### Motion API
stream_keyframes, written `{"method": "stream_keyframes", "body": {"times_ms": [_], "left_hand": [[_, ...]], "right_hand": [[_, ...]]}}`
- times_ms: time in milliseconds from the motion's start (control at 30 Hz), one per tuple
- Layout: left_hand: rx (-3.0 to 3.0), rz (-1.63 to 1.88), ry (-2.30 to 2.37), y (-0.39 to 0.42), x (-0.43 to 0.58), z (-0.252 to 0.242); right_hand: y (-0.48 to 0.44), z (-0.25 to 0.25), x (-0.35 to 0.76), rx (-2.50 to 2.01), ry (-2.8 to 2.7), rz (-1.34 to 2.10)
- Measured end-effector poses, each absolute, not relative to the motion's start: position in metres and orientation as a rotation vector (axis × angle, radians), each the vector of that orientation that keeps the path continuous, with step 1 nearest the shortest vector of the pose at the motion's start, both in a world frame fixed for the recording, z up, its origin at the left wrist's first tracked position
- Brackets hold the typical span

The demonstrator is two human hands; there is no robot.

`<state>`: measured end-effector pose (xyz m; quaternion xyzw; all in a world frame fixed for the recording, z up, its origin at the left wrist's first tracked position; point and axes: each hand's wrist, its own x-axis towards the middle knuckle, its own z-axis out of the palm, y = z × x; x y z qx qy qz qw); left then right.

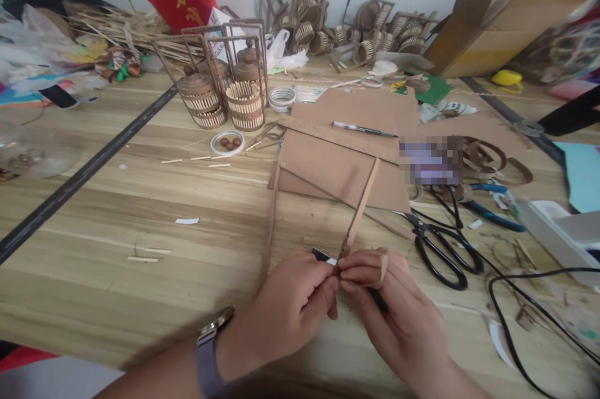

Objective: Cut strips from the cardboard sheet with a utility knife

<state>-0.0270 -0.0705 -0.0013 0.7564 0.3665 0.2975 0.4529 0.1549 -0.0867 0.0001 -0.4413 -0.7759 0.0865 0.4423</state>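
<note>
My left hand (293, 308) and my right hand (389, 308) meet near the table's front edge, both pinched on the near end of a narrow cardboard strip (363, 205). The strip rises away from me toward the cardboard sheets (342, 161). A small black tool with a white tip (323, 256) pokes out between my fingers; a dark part of it shows under my right hand. A second long cardboard strip (270, 224) lies flat just left of my hands. I wear a watch (210, 349) on my left wrist.
Black scissors (443, 246) and blue-handled pliers (492, 211) lie to the right, with a black cable (525, 286). A pen (363, 130) rests on the cardboard. Small woven cage models (225, 89) stand behind, beside a tape ring with beads (227, 143). Thin sticks are scattered at left.
</note>
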Motion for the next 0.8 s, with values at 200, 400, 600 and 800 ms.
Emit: {"method": "stream_keyframes", "body": {"times_ms": [200,400,600,800], "left_hand": [[1.889,0.757,0.871,-0.0693,-0.0276,-0.0021],[1.767,0.676,0.911,-0.0697,-0.0265,-0.0045],[1.568,0.674,0.900,-0.0680,-0.0223,-0.0050],[1.613,0.689,0.951,-0.0708,-0.0215,-0.0027]], "right_hand": [[-0.0883,-0.0053,0.1550,-1.214,-1.767,0.488],[-0.0851,-0.0042,0.1543,-1.104,-1.867,0.306],[-0.0849,-0.0017,0.1539,-0.936,-1.982,0.131],[-0.0863,0.0010,0.1577,-0.950,-2.096,-0.091]]}}
